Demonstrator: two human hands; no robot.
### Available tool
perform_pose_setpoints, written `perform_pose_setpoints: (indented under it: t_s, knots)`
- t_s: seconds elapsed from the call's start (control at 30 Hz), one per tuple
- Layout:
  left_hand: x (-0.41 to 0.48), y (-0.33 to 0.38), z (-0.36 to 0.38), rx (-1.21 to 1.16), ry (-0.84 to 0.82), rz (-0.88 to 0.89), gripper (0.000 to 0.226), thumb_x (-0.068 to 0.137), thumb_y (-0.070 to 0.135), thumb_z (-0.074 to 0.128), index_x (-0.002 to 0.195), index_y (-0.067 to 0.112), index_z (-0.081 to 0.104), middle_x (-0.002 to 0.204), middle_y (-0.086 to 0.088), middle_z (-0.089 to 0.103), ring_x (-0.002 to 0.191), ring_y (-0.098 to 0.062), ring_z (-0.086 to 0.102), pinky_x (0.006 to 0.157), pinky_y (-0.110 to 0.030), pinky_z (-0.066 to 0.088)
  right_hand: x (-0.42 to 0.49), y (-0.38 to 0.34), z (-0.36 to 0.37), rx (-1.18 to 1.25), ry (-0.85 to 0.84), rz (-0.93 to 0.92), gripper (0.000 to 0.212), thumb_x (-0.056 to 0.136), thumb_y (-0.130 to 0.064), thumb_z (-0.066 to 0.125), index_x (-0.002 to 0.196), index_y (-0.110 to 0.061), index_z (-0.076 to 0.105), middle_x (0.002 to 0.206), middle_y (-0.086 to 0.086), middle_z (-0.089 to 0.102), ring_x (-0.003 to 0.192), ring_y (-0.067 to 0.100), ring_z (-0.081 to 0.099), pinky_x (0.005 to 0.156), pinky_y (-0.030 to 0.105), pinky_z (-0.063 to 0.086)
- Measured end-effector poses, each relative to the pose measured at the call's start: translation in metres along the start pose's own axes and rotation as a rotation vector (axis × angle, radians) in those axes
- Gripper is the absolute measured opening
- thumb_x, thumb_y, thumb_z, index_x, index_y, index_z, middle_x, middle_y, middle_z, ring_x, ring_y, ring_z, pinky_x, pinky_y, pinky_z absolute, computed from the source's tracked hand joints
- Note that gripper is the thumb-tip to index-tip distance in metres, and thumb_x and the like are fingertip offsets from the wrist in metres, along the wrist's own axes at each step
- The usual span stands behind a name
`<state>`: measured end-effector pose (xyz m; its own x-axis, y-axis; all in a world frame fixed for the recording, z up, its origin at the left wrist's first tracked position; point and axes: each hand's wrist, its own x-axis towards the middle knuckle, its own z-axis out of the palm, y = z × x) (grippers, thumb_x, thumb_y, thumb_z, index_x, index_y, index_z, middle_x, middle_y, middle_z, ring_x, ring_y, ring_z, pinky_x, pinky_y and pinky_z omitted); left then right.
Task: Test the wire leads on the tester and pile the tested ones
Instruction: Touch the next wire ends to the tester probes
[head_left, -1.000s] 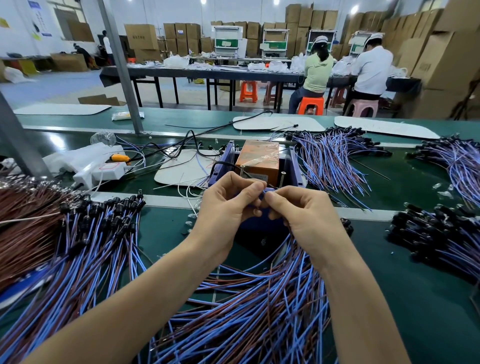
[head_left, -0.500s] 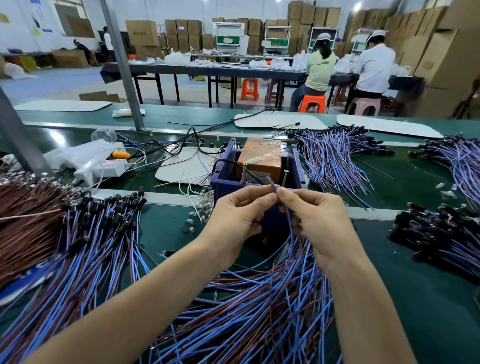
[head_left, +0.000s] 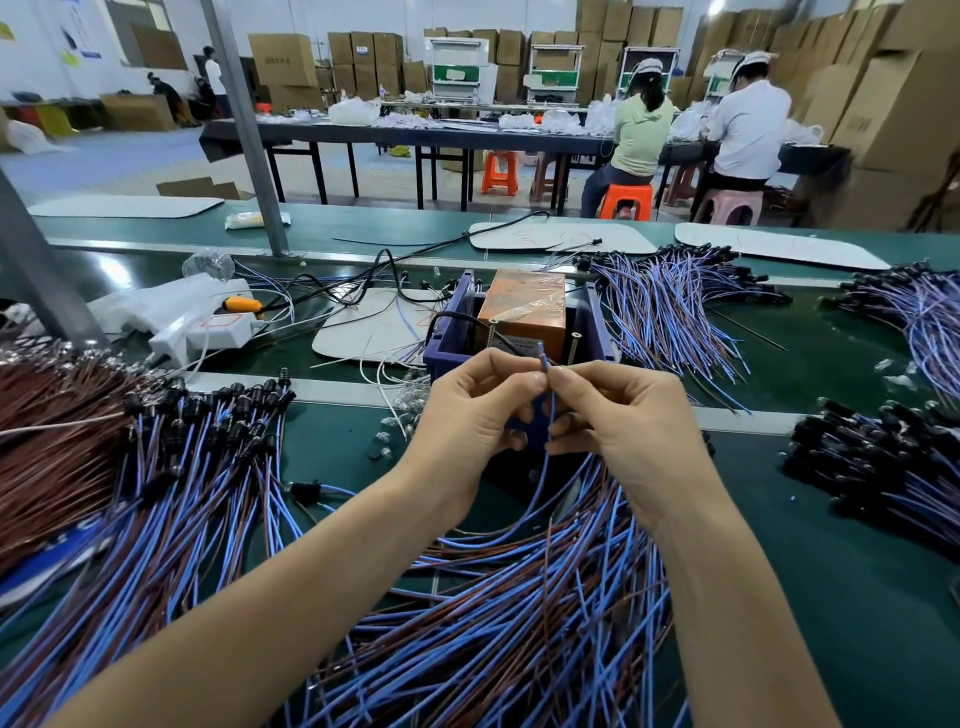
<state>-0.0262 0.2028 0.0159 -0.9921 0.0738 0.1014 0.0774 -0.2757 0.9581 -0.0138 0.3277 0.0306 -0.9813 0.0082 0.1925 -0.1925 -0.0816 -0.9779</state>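
**Both hands pinched on one lead, just short of the tester**

Both hands are shown raised together over the bench, fingertips meeting. The left hand (head_left: 470, 415) and the right hand (head_left: 621, 421) are each closed in a pinch on the upper end of a single blue wire lead (head_left: 546, 431). The lead's tip is held upright between the two thumbs, and its long axis runs roughly vertically, dropping from the pinch and curving down to the left into the loose pile of blue and brown leads (head_left: 519, 623) spread nearest the wearer.

The tester (head_left: 524, 306), an orange block seated in a blue holder (head_left: 447, 338), is seen directly beyond the hands, on their far side and close to centred between them. Two upright metal posts (head_left: 574, 348) stand at its near edge; the lead's tip lies just in front of them and, as far as can be judged, is not yet touching either. Neither hand is clearly the nearer. A short push forward would probably be needed for contact.

A fanned pile of leads (head_left: 670, 312) lies to the right of the tester; whether it is the tested pile cannot be told.
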Motion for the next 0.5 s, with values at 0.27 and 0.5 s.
perform_pose_setpoints:
  t_s: [0.27,0.5]
  knots:
    - [0.008,0.002,-0.002,-0.143,0.093,0.006,0.021,0.092,0.001,0.051,0.079,0.017,0.057,0.068,0.004,0.069,0.060,-0.008,0.062,0.064,-0.023,0.054,0.006,0.006,-0.008,-0.136,0.202,-0.031,0.020,0.092,-0.009,0.060,0.075,-0.016,0.067,0.063,-0.001,0.065,0.057,0.010,0.063,0.057,0.020,0.051]
    - [0.030,0.014,-0.040,0.577,0.137,0.287,0.017,0.086,0.011,0.067,0.076,0.025,0.069,0.071,0.008,0.071,0.067,-0.005,0.064,0.065,-0.018,0.049,0.014,0.017,-0.028,-0.118,0.312,0.044,0.022,0.086,-0.001,0.065,0.071,-0.016,0.071,0.059,0.000,0.060,0.041,0.002,0.042,0.043,0.012,0.037]
